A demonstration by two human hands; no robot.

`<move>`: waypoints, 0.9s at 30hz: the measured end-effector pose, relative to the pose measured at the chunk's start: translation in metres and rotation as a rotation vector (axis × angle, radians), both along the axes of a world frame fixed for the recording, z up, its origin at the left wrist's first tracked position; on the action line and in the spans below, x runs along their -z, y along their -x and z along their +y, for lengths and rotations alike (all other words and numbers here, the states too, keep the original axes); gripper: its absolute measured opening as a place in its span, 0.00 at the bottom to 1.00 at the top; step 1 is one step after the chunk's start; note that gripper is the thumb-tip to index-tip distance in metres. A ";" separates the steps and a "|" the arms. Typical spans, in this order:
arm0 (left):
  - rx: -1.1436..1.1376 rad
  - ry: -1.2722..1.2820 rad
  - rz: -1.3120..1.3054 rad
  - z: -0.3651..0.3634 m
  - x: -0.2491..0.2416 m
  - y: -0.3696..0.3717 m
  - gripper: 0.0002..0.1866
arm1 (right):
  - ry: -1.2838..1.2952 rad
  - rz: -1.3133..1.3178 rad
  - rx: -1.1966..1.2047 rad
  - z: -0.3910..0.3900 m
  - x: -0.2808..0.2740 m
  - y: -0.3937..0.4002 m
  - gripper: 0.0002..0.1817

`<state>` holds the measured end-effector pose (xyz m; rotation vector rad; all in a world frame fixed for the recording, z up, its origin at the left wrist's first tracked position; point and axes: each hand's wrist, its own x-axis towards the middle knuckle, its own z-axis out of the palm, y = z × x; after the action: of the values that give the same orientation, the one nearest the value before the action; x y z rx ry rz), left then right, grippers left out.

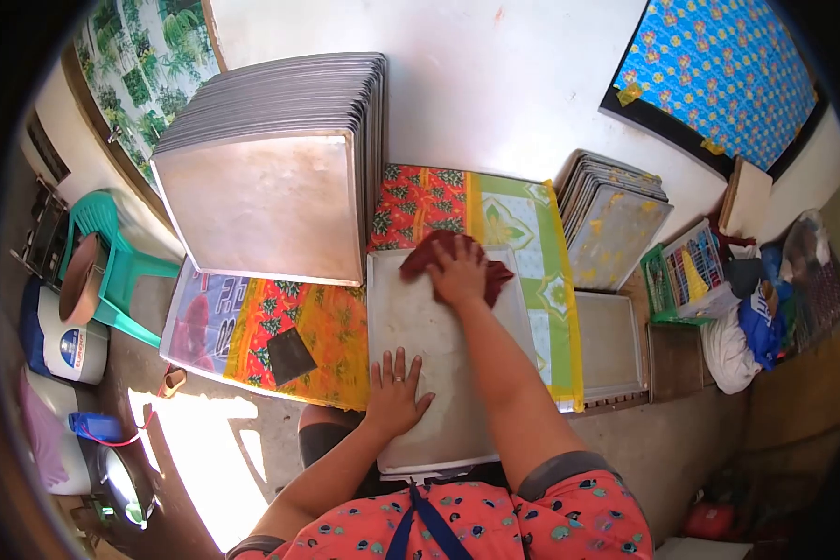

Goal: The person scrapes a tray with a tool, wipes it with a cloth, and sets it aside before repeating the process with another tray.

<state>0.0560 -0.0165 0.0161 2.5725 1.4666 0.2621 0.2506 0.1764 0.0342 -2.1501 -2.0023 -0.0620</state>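
Observation:
A metal baking tray [429, 345] lies in front of me, its far part on the table and its near end by my lap. My right hand [459, 273] presses a dark red cloth [427, 254] onto the tray's far end, fingers spread over the fabric. Flat on the left side of the same tray rests my left hand [397, 397], fingers apart, a ring on one of them and nothing held. To the left, a tall stack of similar trays [261, 201] stands on edge on the table.
A patterned plastic cover [331, 322] is on the table, with a dark flat square [291, 356] on it. More trays [616, 238] lean against the wall at right, near a green crate [663, 285]. A green plastic chair [121, 271] stands at left.

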 end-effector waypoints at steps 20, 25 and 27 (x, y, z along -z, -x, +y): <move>0.031 0.189 -0.225 0.011 0.005 0.014 0.35 | 0.560 0.175 0.279 -0.445 -0.084 -0.099 0.29; -0.277 0.162 -0.431 -0.021 -0.021 0.055 0.29 | 0.129 0.542 0.360 -0.441 -0.093 -0.131 0.31; -0.389 0.362 -0.442 -0.042 -0.020 0.068 0.27 | 0.004 0.588 0.339 -0.408 -0.093 -0.125 0.32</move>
<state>-0.0115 -0.0587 0.0360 1.7953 1.6387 0.5206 0.3756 -0.2320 0.1269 -2.1525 -1.3073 0.4664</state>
